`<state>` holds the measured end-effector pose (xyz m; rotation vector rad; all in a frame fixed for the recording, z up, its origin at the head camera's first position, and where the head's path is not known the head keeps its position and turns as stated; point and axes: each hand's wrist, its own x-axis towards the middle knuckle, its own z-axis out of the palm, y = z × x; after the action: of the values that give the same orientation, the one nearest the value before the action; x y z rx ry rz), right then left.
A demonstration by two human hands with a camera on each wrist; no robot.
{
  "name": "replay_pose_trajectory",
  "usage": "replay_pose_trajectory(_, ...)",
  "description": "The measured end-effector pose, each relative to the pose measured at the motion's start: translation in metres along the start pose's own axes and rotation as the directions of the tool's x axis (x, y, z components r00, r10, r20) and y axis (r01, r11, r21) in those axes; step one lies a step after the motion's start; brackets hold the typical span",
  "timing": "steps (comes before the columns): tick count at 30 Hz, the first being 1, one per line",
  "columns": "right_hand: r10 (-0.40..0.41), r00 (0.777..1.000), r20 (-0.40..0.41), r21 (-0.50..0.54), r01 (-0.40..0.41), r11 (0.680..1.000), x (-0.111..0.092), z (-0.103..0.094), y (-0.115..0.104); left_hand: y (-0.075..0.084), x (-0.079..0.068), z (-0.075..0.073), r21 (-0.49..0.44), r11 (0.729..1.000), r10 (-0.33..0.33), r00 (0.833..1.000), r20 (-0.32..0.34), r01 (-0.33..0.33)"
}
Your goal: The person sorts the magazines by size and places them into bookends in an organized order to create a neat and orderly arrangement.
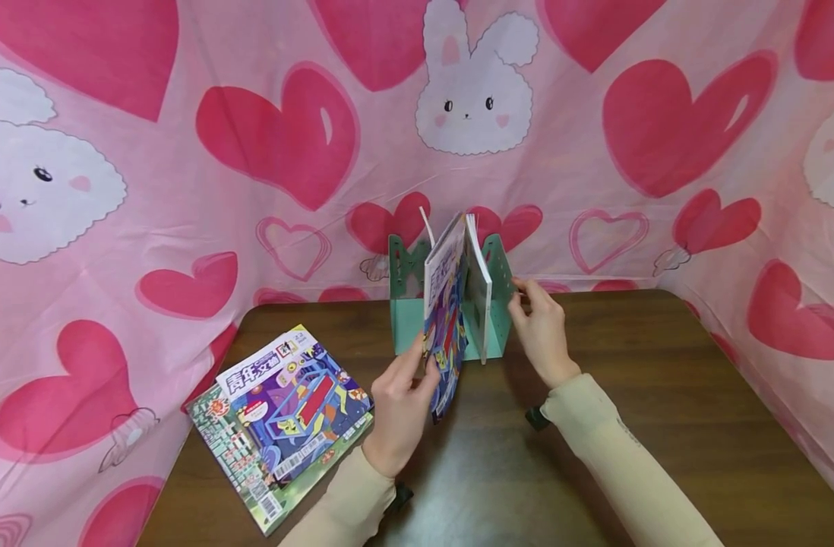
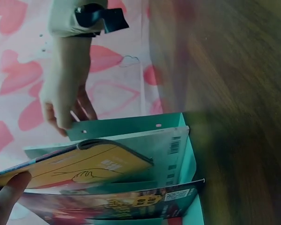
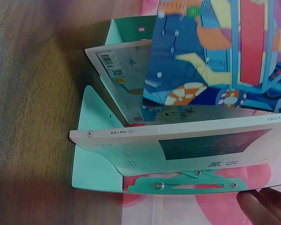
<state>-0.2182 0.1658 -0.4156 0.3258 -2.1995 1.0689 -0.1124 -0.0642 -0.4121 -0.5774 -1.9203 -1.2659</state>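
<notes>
A magazine with a colourful purple-and-blue cover (image 1: pixel 447 327) stands upright, and my left hand (image 1: pixel 405 403) pinches it by its near edge. It is between the side plates of a green metal bookend rack (image 1: pixel 408 327). My right hand (image 1: pixel 541 330) grips the outer edge of the rack's right plate; its fingers (image 3: pixel 262 206) show at that plate in the right wrist view. Inside the rack, a white-spined book (image 3: pixel 192 131) leans by the right plate. Another dark-covered magazine (image 2: pixel 131 202) stands nearer the left plate. In the left wrist view, only the left thumb (image 2: pixel 11 197) and a little more shows.
Left on the brown wooden table (image 1: pixel 636 425) lie two stacked magazines: a purple-covered one (image 1: pixel 308 403) on top of a green one (image 1: pixel 239 448). A pink cloth with hearts and rabbits (image 1: pixel 390 167) hangs behind the table and at both sides.
</notes>
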Motion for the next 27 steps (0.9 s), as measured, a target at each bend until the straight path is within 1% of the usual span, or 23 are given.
replay_pose_trajectory(3,0.005,1.000,0.007,0.001,-0.005,1.000,-0.001,0.000,0.000,-0.006,0.002,0.008,0.031,0.999,0.025,1.000,-0.019,-0.025)
replay_pose_trajectory(10,0.006,1.000,0.004,0.005,-0.007,1.000,-0.001,0.000,-0.001,-0.018,0.006,0.026,0.099,0.993,0.062,0.997,-0.054,-0.057)
replay_pose_trajectory(14,0.005,1.000,-0.001,0.005,-0.005,1.000,-0.001,0.001,0.001,-0.024,0.006,0.036,0.150,0.985,0.097,0.993,-0.061,-0.086)
replay_pose_trajectory(19,0.003,1.000,-0.001,0.004,-0.003,1.000,0.000,0.000,0.001,-0.029,0.008,0.049,0.200,0.969,0.159,0.985,-0.069,-0.142)
replay_pose_trajectory(27,0.011,1.000,0.005,0.009,-0.011,1.000,0.000,0.000,0.000,-0.035,0.014,0.063,0.257,0.954,0.178,0.982,-0.062,-0.156)
